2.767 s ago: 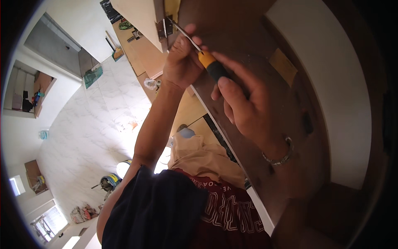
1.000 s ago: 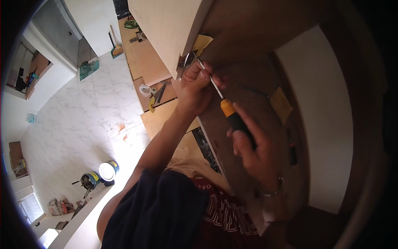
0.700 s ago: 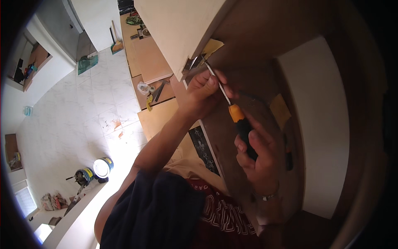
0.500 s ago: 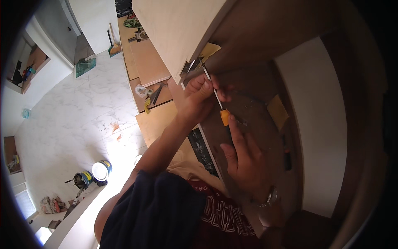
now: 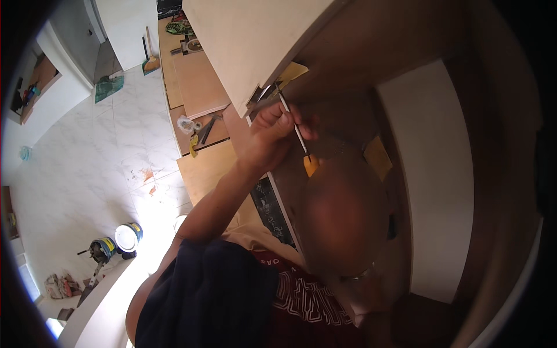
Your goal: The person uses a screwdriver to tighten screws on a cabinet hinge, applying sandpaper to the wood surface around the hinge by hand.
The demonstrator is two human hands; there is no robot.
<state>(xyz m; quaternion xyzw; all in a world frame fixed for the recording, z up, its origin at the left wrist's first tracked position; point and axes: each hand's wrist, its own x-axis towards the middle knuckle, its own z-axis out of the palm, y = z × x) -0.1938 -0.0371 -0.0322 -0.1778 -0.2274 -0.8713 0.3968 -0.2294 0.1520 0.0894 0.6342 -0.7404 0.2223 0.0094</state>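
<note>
My left hand [image 5: 268, 133] is closed around the pale shaft of a screwdriver [image 5: 311, 166] with an orange handle. The tool slants up and away from me, its tip at a metal fitting [image 5: 266, 93] on the edge of a light wooden panel [image 5: 249, 46]. Behind that tip a yellowish piece of sheet [image 5: 293, 71] sticks out. Just below the screwdriver's handle is my right hand [image 5: 345, 214], blurred over so that its fingers cannot be made out. Whether it touches the handle is hidden.
Inside the dark cabinet lies a tan square piece [image 5: 378, 158]. Left of the panel, boards [image 5: 200, 84] carry a hammer-like tool [image 5: 209, 130] and a yellow item [image 5: 194, 145]. Paint buckets [image 5: 128, 236] stand on the marbled floor [image 5: 87, 191], with a broom [image 5: 151, 61] farther off.
The whole view has shifted slightly. My left hand keeps its hold on the screwdriver's shaft and the tip stays at the fitting. My right hand, clear before with fingers extended, is now blurred.
</note>
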